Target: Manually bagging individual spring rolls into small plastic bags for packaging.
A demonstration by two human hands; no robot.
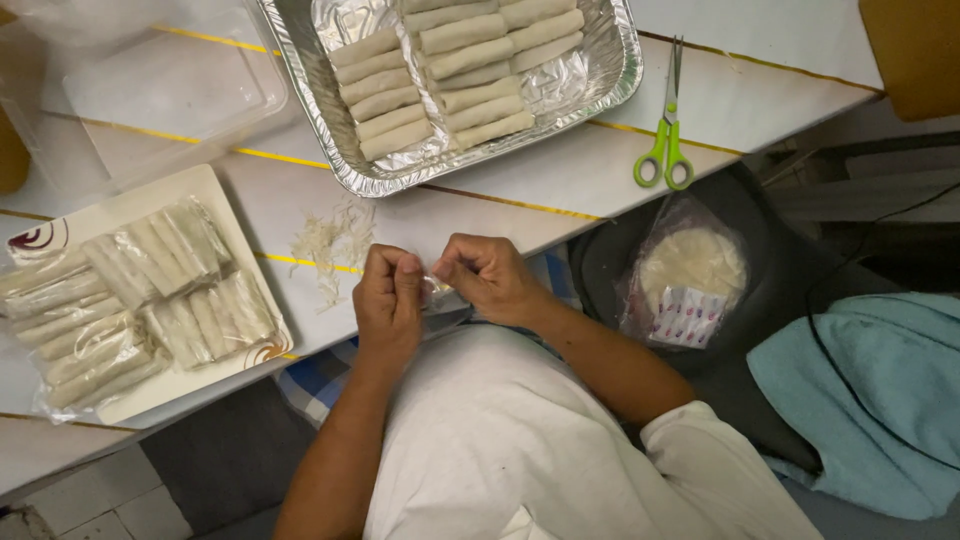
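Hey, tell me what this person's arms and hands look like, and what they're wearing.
Both forearms are bare. The left hand and right hand wear no gloves, and no rings or watch show. A short white sleeve covers the right upper arm, part of a plain white T-shirt.

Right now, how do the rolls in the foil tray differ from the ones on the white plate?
The rolls in the foil tray lie bare in neat rows; those on the white plate are wrapped in clear plastic bundles and sit more loosely. Both are pale, thin rolls of similar shape.
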